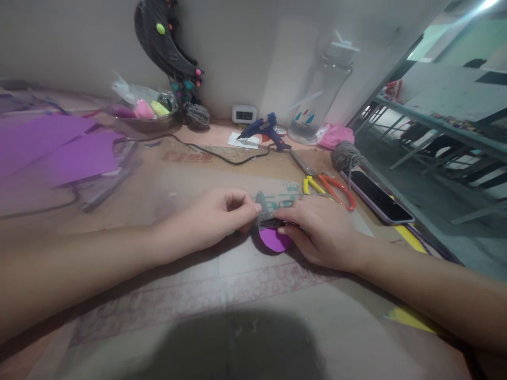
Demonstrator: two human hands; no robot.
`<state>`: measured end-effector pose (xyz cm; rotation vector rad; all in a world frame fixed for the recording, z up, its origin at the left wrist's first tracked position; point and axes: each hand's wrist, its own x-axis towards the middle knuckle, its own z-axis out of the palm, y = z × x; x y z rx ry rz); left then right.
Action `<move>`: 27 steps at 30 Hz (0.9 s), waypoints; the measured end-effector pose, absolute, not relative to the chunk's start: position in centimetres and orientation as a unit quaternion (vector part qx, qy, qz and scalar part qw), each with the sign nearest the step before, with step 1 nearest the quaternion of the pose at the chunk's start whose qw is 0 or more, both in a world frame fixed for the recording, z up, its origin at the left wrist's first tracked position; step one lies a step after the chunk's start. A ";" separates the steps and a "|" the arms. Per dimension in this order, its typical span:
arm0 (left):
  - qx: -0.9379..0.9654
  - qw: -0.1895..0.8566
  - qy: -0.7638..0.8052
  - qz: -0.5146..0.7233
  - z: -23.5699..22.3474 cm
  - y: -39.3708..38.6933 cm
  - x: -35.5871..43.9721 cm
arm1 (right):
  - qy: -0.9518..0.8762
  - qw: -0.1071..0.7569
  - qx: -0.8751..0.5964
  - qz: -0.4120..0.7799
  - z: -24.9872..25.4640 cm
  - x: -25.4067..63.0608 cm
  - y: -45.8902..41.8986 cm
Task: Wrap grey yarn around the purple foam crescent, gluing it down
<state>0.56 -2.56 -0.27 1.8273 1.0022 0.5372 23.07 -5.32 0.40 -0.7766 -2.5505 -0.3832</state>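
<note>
Between my hands is a small grey, yarn-like piece [263, 212] with a round purple paper piece [275, 240] at its lower side. My left hand [222, 214] pinches the grey piece at its left edge with thumb and forefinger. From the right, my right hand [320, 229] pinches the dark right end of the same piece, beside the purple paper. Exactly how the grey part joins the paper is hidden by my fingers. Just beyond my right hand lie scissors [343, 193] with an orange handle and a yellow one.
A blue glue gun [263, 126] rests at the back, its black cord [214, 154] running left. Purple sheets [79, 148] lie at left. A grey yarn ball [345, 155] and a phone [380, 198] sit at right. Behind stand a bowl [146, 122], small clock [244, 114] and clear bottle [322, 95].
</note>
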 end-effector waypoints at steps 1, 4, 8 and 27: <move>0.747 0.476 0.410 0.220 -0.3 -2.6 0.6 | -0.923 0.221 -0.281 -0.138 0.4 23.1 -5.3; 0.747 0.473 0.413 0.220 -0.3 -2.6 0.6 | -0.924 0.223 -0.280 -0.134 0.4 23.1 -5.3; 0.746 0.475 0.416 0.214 -0.2 -2.7 0.6 | -0.925 0.223 -0.281 -0.127 0.3 23.2 -5.3; 0.730 0.498 0.419 0.209 -0.4 -2.3 0.5 | -0.927 0.216 -0.274 -0.136 0.1 23.3 -5.1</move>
